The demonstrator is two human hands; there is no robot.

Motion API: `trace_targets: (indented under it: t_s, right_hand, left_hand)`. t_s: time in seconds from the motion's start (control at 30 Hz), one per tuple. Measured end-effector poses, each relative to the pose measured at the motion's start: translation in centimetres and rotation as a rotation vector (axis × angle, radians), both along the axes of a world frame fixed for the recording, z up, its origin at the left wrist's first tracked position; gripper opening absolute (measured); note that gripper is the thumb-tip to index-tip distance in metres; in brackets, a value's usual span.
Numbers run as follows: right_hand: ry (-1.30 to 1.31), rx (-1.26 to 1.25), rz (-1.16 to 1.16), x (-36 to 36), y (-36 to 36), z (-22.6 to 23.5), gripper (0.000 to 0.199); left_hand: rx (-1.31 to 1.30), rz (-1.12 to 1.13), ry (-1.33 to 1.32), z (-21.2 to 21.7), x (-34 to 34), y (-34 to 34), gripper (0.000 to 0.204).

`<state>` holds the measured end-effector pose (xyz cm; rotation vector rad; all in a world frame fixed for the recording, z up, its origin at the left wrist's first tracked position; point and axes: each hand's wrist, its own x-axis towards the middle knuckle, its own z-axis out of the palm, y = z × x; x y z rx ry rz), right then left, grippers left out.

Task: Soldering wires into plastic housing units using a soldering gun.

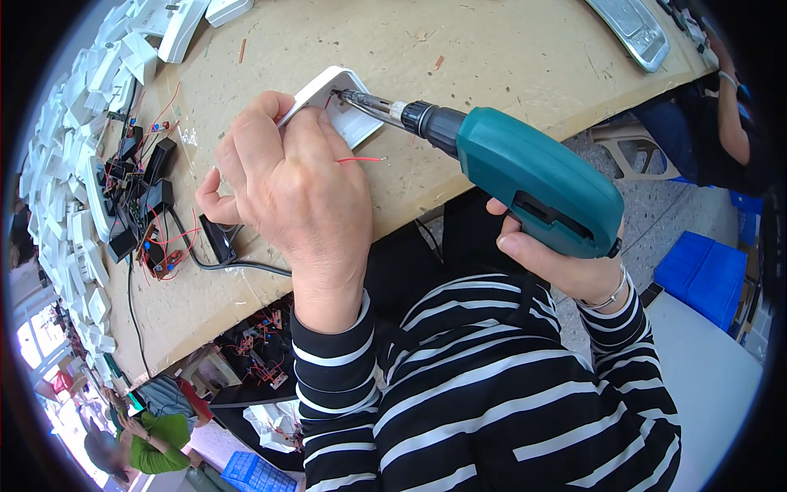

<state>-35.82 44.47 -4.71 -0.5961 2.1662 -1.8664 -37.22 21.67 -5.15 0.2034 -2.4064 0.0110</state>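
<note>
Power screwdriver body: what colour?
Teal power screwdriver with a black collar, held in the right hand; head view.

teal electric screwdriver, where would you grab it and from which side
Judging by its shape, by the pistol-style handle under the rear of the teal electric screwdriver, coming from below and behind, as the right hand does. The long bit at the front is down in the white plastic housing held by the left hand, so the front is best left free.

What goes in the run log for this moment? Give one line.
left hand: holds white casing on table | right hand: grips teal drill | bit: on casing | red wire: beside left hand
</note>
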Motion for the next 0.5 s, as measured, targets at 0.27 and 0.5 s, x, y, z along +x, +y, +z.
trace_targets:
  t_s: [0.27, 0.5]
  right_hand:
    - [0.041, 0.059, 0.046, -0.2, 0.3, 0.5, 0.048]
    - [-0.148, 0.014, -0.036, 0.8, 0.1, 0.7, 0.051]
  left_hand:
    - [-0.006, 0.003, -0.006, 0.0, 0.0, 0.0, 0.004]
    - [-0.009, 0.006, -0.009, -0.1, 0.0, 0.1, 0.004]
